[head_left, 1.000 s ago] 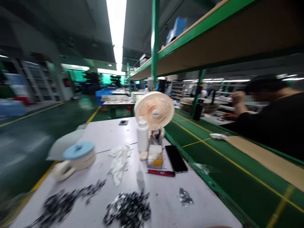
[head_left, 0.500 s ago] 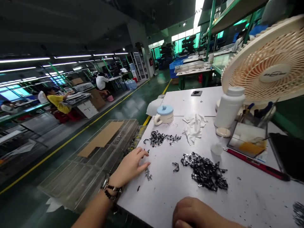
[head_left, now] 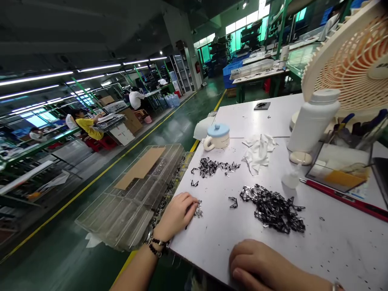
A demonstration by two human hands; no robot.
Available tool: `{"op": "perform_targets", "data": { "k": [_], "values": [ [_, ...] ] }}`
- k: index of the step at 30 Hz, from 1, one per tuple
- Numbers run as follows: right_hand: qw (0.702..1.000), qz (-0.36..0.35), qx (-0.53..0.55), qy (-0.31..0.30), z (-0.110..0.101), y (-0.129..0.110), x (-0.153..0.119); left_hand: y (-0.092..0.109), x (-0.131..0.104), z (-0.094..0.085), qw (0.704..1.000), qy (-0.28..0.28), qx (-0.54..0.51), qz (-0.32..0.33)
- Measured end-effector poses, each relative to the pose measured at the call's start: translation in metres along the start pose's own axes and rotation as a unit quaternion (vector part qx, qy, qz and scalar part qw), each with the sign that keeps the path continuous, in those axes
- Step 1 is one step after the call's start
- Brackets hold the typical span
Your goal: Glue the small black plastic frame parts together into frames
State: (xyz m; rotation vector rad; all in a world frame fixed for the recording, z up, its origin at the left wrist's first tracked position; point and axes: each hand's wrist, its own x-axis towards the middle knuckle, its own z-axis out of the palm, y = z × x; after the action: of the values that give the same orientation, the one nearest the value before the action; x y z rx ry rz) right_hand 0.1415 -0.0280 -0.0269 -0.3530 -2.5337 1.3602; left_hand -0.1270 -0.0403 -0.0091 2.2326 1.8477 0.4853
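Observation:
My left hand (head_left: 179, 214) is at the left edge of the white table, its fingers and thumb drawn together beside a little heap of small silver metal parts (head_left: 199, 210). Whatever is between its fingertips is hidden. Curled at the front edge, my right hand (head_left: 253, 260) rests knuckles up; its palm and fingertips do not show. Beyond it lies a big pile of black clip-like parts (head_left: 274, 208), with one black V-shaped piece (head_left: 233, 202) apart on its left. A second pile of black parts (head_left: 209, 166) and another single piece (head_left: 194, 183) lie past my left hand.
A lidded mug (head_left: 218, 137), crumpled white tissue (head_left: 259, 152), white bottle (head_left: 315, 119) and red pen-like tool (head_left: 342, 194) stand or lie on the table. A beige fan (head_left: 348, 60) is at the right. Left of the table are clear compartment boxes (head_left: 121, 218). People sit at far benches.
The view has shifted to the right and down. My left hand has left the single black piece, and its thumb and fingers have come together at the silver parts. My right hand stays curled.

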Motion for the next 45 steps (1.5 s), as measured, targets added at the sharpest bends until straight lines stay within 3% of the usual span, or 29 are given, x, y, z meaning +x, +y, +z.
{"op": "perform_targets", "data": {
  "k": [4,9,17,21,26,31,35,38,42,45],
  "values": [
    [1.000,-0.007,-0.007,0.008,0.002,0.001,-0.001,0.006,-0.005,0.006,0.999,0.022,-0.027,-0.013],
    [1.000,-0.014,-0.020,0.004,0.004,0.003,0.000,0.020,-0.013,0.019,0.998,-0.054,-0.025,0.038],
    [0.999,-0.010,-0.041,0.014,0.005,0.002,-0.001,0.022,0.027,0.020,0.986,-0.085,-0.045,0.139],
    [0.998,-0.009,-0.054,0.024,0.007,0.001,-0.001,0.022,0.041,0.024,0.982,-0.075,-0.054,0.164],
    [0.997,-0.006,-0.066,0.028,0.007,-0.001,-0.002,0.025,0.056,0.030,0.991,-0.012,-0.053,0.125],
    [0.997,-0.012,-0.063,0.030,0.007,-0.001,-0.003,-0.005,0.064,0.009,0.995,0.103,0.007,0.008],
    [0.998,-0.019,-0.050,0.035,0.007,0.001,-0.002,-0.030,0.057,-0.004,0.996,0.071,0.051,-0.009],
    [0.998,-0.020,-0.031,0.044,0.008,0.002,-0.001,-0.034,0.051,-0.002,0.996,0.066,0.054,0.001],
    [0.997,-0.005,0.027,0.079,0.003,-0.001,-0.003,-0.008,0.045,-0.002,0.994,0.099,0.017,0.042],
    [0.977,0.052,0.090,0.184,-0.006,-0.006,-0.004,0.034,0.037,-0.005,0.987,0.098,-0.031,0.125]
  ]
}}
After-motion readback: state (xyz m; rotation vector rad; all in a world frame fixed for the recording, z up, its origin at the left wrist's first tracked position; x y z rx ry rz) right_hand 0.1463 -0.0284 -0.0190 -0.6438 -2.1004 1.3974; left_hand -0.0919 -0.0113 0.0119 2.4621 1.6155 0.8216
